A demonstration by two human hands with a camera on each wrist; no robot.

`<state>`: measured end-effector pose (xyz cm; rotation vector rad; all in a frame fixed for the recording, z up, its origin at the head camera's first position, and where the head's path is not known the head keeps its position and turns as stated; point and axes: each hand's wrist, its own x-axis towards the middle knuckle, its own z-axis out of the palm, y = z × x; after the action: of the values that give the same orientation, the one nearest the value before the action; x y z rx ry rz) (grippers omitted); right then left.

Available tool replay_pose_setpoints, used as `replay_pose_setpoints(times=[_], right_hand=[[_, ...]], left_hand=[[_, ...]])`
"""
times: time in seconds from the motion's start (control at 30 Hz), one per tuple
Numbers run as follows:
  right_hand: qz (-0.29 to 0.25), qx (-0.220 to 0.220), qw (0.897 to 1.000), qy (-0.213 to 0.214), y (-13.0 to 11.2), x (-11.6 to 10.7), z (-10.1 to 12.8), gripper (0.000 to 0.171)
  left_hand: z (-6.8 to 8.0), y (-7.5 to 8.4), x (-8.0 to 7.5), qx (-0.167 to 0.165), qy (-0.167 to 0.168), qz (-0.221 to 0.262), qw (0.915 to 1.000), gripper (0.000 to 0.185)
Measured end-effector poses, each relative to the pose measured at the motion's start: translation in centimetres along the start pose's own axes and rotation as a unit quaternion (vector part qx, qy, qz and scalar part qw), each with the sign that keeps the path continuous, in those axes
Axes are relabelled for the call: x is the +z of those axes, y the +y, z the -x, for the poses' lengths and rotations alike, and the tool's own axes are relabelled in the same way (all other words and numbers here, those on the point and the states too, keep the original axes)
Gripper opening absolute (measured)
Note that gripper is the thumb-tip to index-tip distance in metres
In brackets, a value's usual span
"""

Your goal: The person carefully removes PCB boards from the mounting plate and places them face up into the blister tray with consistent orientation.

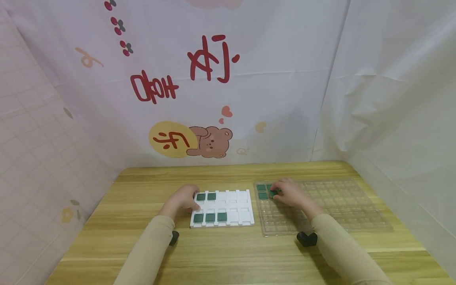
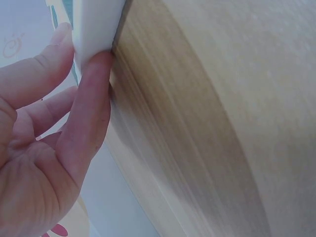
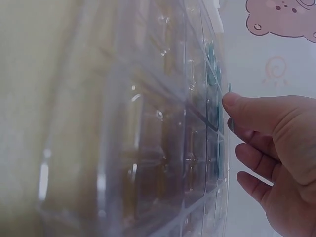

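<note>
On the left, a white tray [image 1: 233, 226] with two rows of pockets lies on the table. Two square green circuit chips [image 1: 211, 196] sit in its far row and three in its near row. My left hand [image 1: 182, 198] grips the tray's left end; in the left wrist view the fingers and thumb lie about its white edge [image 2: 96, 29]. My right hand [image 1: 290, 193] is over the far left corner of a clear plastic tray [image 1: 320, 206], pinching a thin green chip [image 3: 232, 124] between thumb and fingers. Other green chips [image 1: 263, 195] lie in that corner's pockets.
The wooden table [image 1: 221, 257] carries both trays, with a narrow gap between them. A printed white curtain [image 1: 270, 79] rises behind the table and along its sides. Black wrist devices [image 1: 307, 239] hang at both sleeves.
</note>
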<state>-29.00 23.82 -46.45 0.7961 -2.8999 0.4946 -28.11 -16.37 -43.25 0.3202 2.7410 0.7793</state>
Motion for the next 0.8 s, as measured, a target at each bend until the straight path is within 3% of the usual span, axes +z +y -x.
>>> replay_pose_setpoints(times=[0.43, 0.8], right_hand=[[0.023, -0.025, 0.999, 0.007, 0.13, -0.01, -0.3, 0.024], [0.023, -0.01, 1.0, 0.003, -0.37, -0.24, -0.17, 0.025]], left_hand=[[-0.05, 0.11, -0.05, -0.008, -0.007, 0.009, 0.9999, 0.056], [0.01, -0.14, 0.07, 0.004, 0.004, 0.003, 1.0, 0.06]])
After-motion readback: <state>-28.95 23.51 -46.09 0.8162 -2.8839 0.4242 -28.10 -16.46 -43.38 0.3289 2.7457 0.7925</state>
